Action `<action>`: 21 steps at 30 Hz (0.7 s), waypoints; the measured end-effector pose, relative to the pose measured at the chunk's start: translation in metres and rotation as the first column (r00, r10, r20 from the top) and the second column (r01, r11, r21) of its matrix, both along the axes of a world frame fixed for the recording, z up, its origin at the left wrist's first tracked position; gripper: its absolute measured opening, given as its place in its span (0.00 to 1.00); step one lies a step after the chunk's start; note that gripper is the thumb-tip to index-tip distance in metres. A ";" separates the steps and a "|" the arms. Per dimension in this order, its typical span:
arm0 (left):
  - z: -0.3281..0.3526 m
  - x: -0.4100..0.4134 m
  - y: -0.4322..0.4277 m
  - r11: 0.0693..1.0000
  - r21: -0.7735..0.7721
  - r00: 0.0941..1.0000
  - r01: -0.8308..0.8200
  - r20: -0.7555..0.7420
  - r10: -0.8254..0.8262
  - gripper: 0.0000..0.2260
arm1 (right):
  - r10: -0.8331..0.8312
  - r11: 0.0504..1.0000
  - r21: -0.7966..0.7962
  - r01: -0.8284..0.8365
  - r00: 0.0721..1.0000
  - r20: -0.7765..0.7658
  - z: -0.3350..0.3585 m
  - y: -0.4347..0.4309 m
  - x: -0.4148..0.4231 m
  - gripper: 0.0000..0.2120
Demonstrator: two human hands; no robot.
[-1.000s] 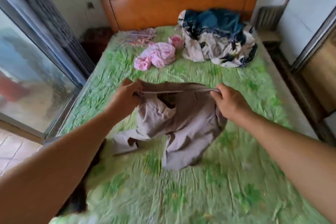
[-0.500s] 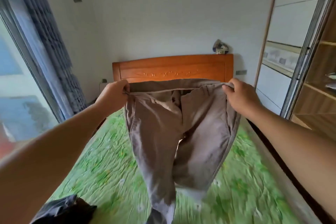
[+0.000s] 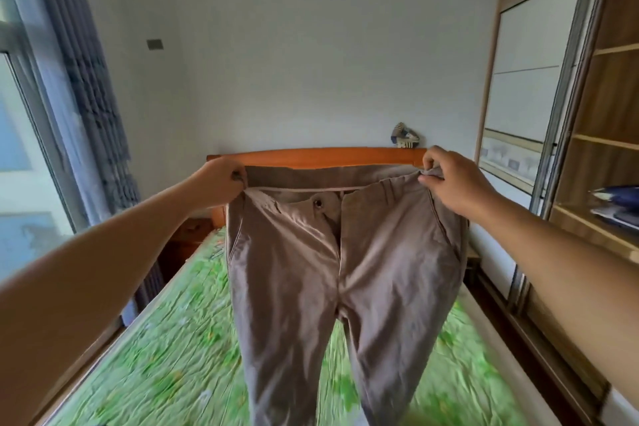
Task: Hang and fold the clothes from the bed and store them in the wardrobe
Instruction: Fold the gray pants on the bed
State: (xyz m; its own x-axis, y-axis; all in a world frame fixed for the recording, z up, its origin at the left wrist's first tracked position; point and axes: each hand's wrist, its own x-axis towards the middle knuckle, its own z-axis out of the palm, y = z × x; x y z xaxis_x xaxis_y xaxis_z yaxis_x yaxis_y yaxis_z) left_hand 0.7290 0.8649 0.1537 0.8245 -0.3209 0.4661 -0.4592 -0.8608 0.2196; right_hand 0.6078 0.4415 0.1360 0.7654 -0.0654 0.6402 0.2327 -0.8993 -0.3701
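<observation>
- A pair of beige trousers (image 3: 342, 263) hangs in the air above the bed (image 3: 166, 356), front side toward the camera, waistband stretched flat, fly open with one button showing, both legs dropping out of the bottom of the view
- The left hand (image 3: 218, 180) grips the waistband's left corner with curled fingers
- The right hand (image 3: 449, 180) pinches the right corner between thumb and fingers
- The bed wears a crumpled green floral sheet, blurred here
- An orange wooden headboard (image 3: 318, 156) stands behind the waistband against a pale wall
- A wardrobe (image 3: 601, 135) with wooden shelves and a sliding panel is on the right
- A window and a grey curtain (image 3: 86, 86) are on the left
</observation>
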 end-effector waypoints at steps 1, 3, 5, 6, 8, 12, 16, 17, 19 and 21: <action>0.003 0.000 -0.003 1.000 0.001 1.000 -0.008 -0.002 0.008 0.10 | 0.008 1.000 -0.002 -0.008 1.000 -0.012 0.003 -0.001 0.000 0.11; 0.004 -0.001 -0.008 0.999 0.043 1.000 -0.019 -0.007 0.019 0.07 | 0.020 1.000 -0.015 -0.021 0.998 -0.054 0.006 -0.002 0.000 0.14; 0.000 -0.004 -0.012 0.997 0.073 0.998 -0.030 -0.058 0.034 0.09 | 0.039 0.999 -0.025 -0.043 0.992 -0.122 0.004 -0.002 0.000 0.15; -0.004 -0.006 -0.014 0.997 0.075 0.995 -0.027 -0.097 0.035 0.10 | 0.054 0.997 -0.036 -0.061 0.985 -0.162 0.002 -0.002 0.000 0.15; -0.011 -0.009 -0.019 0.998 0.069 0.986 0.000 -0.166 0.011 0.12 | 0.095 0.991 -0.064 -0.115 0.962 -0.254 -0.004 0.001 0.001 0.12; -0.018 -0.020 -0.024 0.985 0.015 0.933 0.175 -0.321 -0.161 0.10 | 0.099 0.977 -0.132 -0.170 0.899 -0.426 -0.013 0.006 0.008 0.05; -0.023 -0.024 -0.019 0.959 0.059 0.892 0.278 -0.386 -0.235 0.10 | 0.025 0.985 -0.146 -0.092 0.912 -0.409 -0.019 0.002 0.012 0.07; -0.025 -0.024 -0.018 0.959 0.064 0.903 0.277 -0.358 -0.237 0.11 | 0.013 0.987 -0.145 -0.076 0.919 -0.393 -0.020 0.001 0.012 0.07; -0.028 -0.022 -0.015 0.963 0.035 0.926 0.268 -0.286 -0.248 0.15 | -0.009 0.985 -0.162 -0.050 0.939 -0.343 -0.020 0.000 0.011 0.08; -0.027 -0.021 -0.011 0.966 -0.010 0.940 0.259 -0.228 -0.255 0.18 | -0.021 0.986 -0.162 -0.026 0.960 -0.278 -0.018 0.000 0.011 0.10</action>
